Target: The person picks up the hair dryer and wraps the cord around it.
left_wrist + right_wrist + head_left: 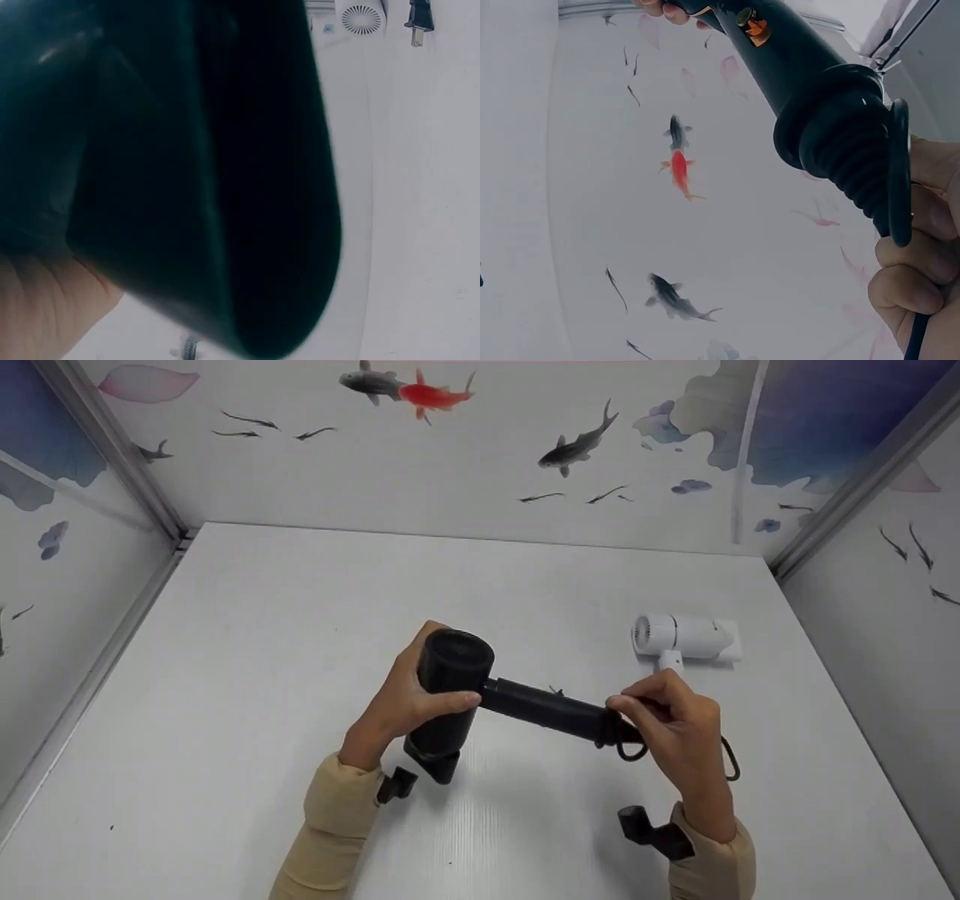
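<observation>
My left hand (401,701) grips the barrel of a black hair dryer (551,711), its thumb across the front near the handle joint. The dryer's round rear end faces up and its flattened nozzle (435,761) points down toward me. That nozzle fills much of the left wrist view, dark and close. My right hand (679,727) pinches the black cord (731,757) at the handle's end. In the right wrist view, the ribbed cord sleeve (847,165) and a hanging loop (901,172) show beside curled fingers (907,277).
A white hair dryer (690,637) lies on the white table (300,585), beyond my right hand. A two-pin plug (418,22) shows in the left wrist view. Panels printed with fish (574,450) enclose the table at the back and sides.
</observation>
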The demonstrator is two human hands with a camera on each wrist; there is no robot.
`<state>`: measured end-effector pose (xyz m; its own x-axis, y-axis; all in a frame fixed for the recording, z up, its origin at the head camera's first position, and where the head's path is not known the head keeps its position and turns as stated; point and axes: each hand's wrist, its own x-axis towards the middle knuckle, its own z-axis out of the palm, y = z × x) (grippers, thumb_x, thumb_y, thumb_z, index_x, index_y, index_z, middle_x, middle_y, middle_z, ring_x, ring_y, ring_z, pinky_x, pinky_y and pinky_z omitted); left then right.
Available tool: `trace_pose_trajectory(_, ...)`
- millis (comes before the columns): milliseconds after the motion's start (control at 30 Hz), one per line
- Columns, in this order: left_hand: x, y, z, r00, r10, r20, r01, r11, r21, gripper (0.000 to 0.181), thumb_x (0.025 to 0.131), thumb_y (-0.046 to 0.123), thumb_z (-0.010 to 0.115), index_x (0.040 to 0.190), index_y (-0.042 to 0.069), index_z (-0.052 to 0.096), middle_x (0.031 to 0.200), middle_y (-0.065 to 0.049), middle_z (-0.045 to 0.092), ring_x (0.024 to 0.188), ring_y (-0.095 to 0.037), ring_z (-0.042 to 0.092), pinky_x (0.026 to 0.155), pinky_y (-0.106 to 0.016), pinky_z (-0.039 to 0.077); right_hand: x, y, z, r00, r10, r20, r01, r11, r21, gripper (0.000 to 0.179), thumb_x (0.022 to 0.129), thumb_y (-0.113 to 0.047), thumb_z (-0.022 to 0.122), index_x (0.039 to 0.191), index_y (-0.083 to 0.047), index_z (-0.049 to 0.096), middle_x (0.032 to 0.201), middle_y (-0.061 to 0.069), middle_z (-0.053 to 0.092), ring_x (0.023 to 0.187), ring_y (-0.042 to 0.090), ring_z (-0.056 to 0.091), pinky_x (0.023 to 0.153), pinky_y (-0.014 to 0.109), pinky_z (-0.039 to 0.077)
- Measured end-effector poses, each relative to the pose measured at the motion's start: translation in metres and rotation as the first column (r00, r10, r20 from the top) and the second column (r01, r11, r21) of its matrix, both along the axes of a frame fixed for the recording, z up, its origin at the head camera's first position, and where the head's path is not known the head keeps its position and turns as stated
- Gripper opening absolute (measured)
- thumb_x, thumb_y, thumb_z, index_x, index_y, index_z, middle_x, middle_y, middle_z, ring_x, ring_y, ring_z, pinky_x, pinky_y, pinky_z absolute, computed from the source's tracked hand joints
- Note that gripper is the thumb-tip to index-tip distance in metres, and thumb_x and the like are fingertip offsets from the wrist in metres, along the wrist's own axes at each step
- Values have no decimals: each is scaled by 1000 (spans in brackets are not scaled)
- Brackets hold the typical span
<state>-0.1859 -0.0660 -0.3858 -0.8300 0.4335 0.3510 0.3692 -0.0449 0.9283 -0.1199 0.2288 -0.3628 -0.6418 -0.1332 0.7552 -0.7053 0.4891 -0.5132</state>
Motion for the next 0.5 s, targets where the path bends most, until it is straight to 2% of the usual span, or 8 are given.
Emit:
trace_pose_trajectory(100, 0, -4, 1, 1000, -3, -12, 3, 1000, -9, 55, 69, 20, 78, 115, 11, 47, 102, -5, 59, 90, -22, 57, 83, -39, 48, -2, -1, -2, 997, 64, 50, -62, 998, -28, 15, 73, 1, 74, 77, 2, 59, 66, 3, 63, 51, 1, 42, 46, 16, 34)
trace_pose_trajectory(167, 0, -7, 1, 1000, -3, -27, 2, 1000, -14, 56, 69, 21, 78, 114, 11, 48, 102, -5, 59, 90, -22, 57, 83, -38, 47, -3, -2, -3, 984, 129, 120, -121, 990, -74, 15, 73, 2, 73, 78, 3, 60, 69, 0, 65, 51, 0, 44, 46, 15, 36)
trace_pose_trajectory(267, 1, -11, 3, 999, -9, -51, 8, 1000, -9, 57, 68, 22, 78, 115, 10, 48, 102, -5, 59, 91, -22, 56, 85, -38, 46, -2, -1, -3, 945, 230, 234, -196, 967, -160, 15, 72, 5, 72, 79, 4, 59, 72, -3, 66, 53, 1, 50, 49, 13, 41)
trace_pose_trajectory(333, 2, -12, 4, 998, -13, -62, 13, 1000, 5, 57, 67, 22, 79, 114, 9, 49, 102, -5, 59, 92, -22, 56, 86, -38, 44, -1, 0, -2, 918, 270, 290, -221, 956, -193, 17, 70, 8, 72, 78, 5, 57, 72, -5, 66, 54, 0, 52, 50, 13, 43)
trace_pose_trajectory(500, 2, -13, 7, 997, -5, -76, 10, 998, 62, 61, 65, 21, 80, 116, 6, 48, 104, -6, 59, 96, -23, 55, 90, -38, 41, -4, 2, -2, 878, 336, 342, -260, 933, -250, 14, 76, 2, 69, 80, 5, 56, 74, -8, 63, 58, 0, 51, 48, 16, 40)
